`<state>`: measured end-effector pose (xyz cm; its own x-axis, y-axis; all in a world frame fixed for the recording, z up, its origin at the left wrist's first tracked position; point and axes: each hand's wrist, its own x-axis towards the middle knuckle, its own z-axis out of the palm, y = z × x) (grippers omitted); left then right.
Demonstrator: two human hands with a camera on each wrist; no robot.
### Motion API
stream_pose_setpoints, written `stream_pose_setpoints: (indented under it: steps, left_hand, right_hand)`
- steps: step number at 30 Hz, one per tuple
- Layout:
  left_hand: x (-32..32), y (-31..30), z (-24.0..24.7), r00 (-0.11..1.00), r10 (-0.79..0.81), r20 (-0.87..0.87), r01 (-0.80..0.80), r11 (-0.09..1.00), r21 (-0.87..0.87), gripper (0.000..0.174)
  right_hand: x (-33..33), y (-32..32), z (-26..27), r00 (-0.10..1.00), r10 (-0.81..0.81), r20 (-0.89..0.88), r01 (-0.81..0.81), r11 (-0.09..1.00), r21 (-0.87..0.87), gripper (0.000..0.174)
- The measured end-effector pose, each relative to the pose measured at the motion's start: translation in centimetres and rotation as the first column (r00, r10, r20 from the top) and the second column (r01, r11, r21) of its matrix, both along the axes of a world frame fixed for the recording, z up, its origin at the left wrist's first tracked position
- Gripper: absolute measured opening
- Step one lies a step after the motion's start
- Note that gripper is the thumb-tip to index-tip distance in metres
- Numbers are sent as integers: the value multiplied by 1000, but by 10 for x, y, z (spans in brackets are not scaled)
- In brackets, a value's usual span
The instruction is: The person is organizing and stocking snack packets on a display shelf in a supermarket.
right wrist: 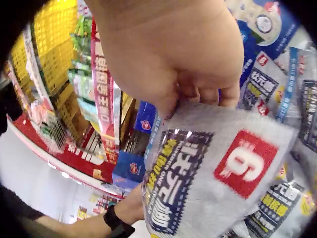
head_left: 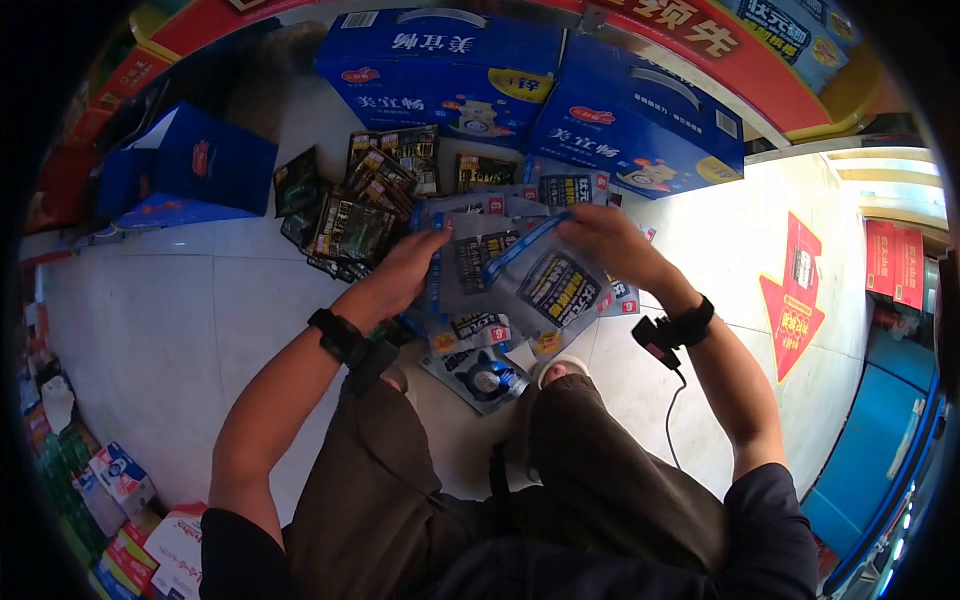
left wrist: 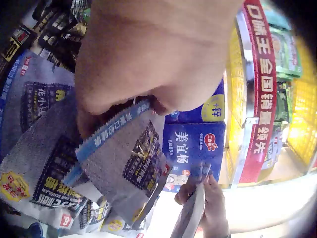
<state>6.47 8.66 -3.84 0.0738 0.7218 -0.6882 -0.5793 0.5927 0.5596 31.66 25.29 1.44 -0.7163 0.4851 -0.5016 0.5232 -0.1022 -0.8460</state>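
Head view: right hand (head_left: 608, 236) pinches packet (head_left: 556, 288) by top, left hand (head_left: 405, 270) pinches second packet (left wrist: 131, 158); thin holds, slick packets could slip onto pile (head_left: 478, 372).

I'm in a shop. At the far side, blue cartons (head_left: 440, 70) of one brand stand side by side under a red shelf banner (head_left: 700, 35) printed with big characters. Yellow wire racks (right wrist: 39, 44) hold hanging goods. Many identical silver packets (head_left: 470, 255) with red number labels lie on the tiled floor (head_left: 150, 330). A red arrow sticker (head_left: 795, 300) marks the floor on the right, and boxed goods (head_left: 115, 480) crowd the near left.
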Motion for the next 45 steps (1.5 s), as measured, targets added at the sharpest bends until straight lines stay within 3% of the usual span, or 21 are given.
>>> stream_pose_setpoints:
  steps: [2, 3, 4, 5, 6, 10, 12, 13, 16, 19, 21, 22, 29, 31, 32, 33, 36, 38, 40, 42, 45]
  left_hand:
    - [4, 4, 5, 991, -52, -121, 49, 998, -27, 36]
    - [6, 6, 8, 963, -112, -243, 101, 993, -57, 33]
    - [8, 6, 5, 963, -113, -246, 101, 993, -59, 33]
    - [10, 5, 2, 917, -122, -380, 178, 977, 115, 29]
    - [12, 7, 4, 856, -104, -506, 273, 922, 273, 25]
    - [16, 14, 5, 695, -34, -718, 351, 888, 297, 19]
    - [11, 15, 4, 776, -162, -610, 368, 901, 228, 27]
    - [11, 14, 4, 776, -159, -610, 365, 902, 230, 27]
    - [19, 9, 6, 941, -192, -280, 252, 947, 200, 37]
    - [25, 3, 3, 858, -306, -414, 436, 859, 269, 58]
    - [32, 3, -5, 625, -224, -748, 535, 820, 202, 75]
    - [34, 5, -6, 627, -229, -744, 548, 809, 213, 75]
    - [33, -1, -35, 759, -310, -572, 518, 820, 243, 81]
    - [29, -8, -37, 787, -299, -540, 489, 836, 249, 79]
    - [27, -13, -38, 869, -233, -437, 352, 911, 214, 77]
    - [26, -14, -39, 931, -149, -333, 210, 965, 158, 74]
    - [23, -5, -12, 978, -115, -173, 147, 971, 187, 70]
    - [35, 3, 1, 977, -127, -170, 160, 967, 199, 69]
    - [44, 8, 13, 976, -138, -166, 173, 961, 215, 68]
    - [46, 12, 23, 994, 23, 103, -28, 998, 52, 66]
    - [41, 7, 15, 963, 33, 266, -62, 993, 104, 66]
  right_hand:
    - [-22, -13, 1, 976, 219, 19, -213, 921, 326, 16]
    - [-28, -19, -6, 976, 219, 18, -213, 921, 325, 16]
    - [-34, -27, -15, 955, 292, -57, -206, 787, 582, 17]
    - [-37, -33, -23, 920, 376, -108, -150, 594, 791, 18]
    - [-41, -36, -21, 915, 379, -138, -146, 630, 763, 20]
    - [-49, -40, -17, 905, 415, -93, -285, 754, 592, 19]
    - [-46, -43, -19, 948, 285, -143, -184, 855, 486, 17]
    - [-46, -45, -22, 947, 289, -143, -187, 853, 487, 17]
    - [-41, -50, -34, 965, 194, -179, -68, 839, 540, 15]
    - [-44, -57, -47, 977, 75, -198, 46, 838, 544, 15]
    - [-43, -59, -52, 971, -13, -237, 137, 846, 516, 17]
    - [-40, -60, -54, 973, -29, -229, 148, 839, 523, 17]
    - [-9, -58, -58, 964, -102, -247, 189, 913, 362, 29]
    - [6, -51, -45, 914, -360, -185, 397, 889, 229, 43]
    - [17, -51, -28, 892, -445, -79, 444, 895, -37, 56]
    - [22, -57, -32, 889, -451, -79, 449, 893, -34, 56]
    - [24, -77, -33, 859, -500, -110, 477, 860, -185, 74]
    - [5, -97, -55, 680, -714, -167, 522, 631, -573, 65]
    - [-7, -98, -55, 569, -815, -106, 485, 437, -757, 58]
    - [-12, -85, -48, 609, -778, -153, 467, 508, -724, 60]
    - [-15, -72, -36, 692, -689, -213, 448, 642, -623, 68]
